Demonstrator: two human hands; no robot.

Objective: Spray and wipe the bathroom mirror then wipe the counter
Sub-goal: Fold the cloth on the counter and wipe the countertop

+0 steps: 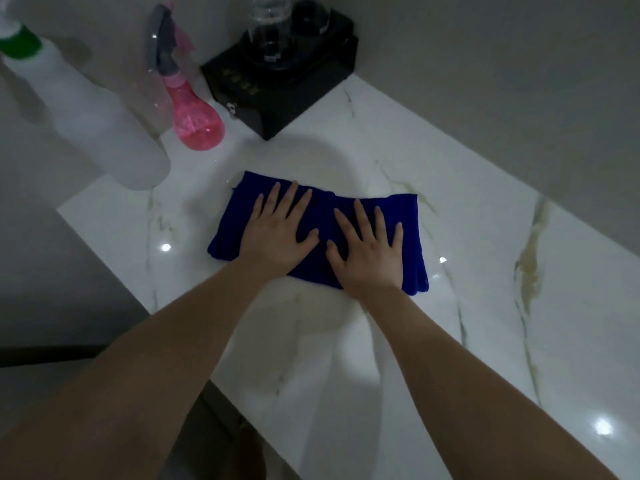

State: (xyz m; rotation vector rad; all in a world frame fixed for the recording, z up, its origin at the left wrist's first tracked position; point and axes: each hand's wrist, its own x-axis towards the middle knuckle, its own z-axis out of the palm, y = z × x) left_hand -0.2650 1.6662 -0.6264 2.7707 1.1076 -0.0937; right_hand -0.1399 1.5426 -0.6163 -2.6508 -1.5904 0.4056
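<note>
A dark blue cloth (pixel 408 230) lies folded flat on the white marble counter (pixel 485 306). My left hand (pixel 280 233) presses palm-down on its left half, fingers spread. My right hand (pixel 370 251) presses palm-down on its right half, fingers spread too. Neither hand grips the cloth. A pink spray bottle (pixel 194 112) with a grey trigger stands at the counter's far left, behind the cloth. The mirror is not in view.
A tall white bottle (pixel 93 112) with a green collar stands left of the pink one. A black box (pixel 287 81) carrying a clear glass (pixel 270 29) sits at the back against the grey wall. The counter's left edge drops off beside the cloth.
</note>
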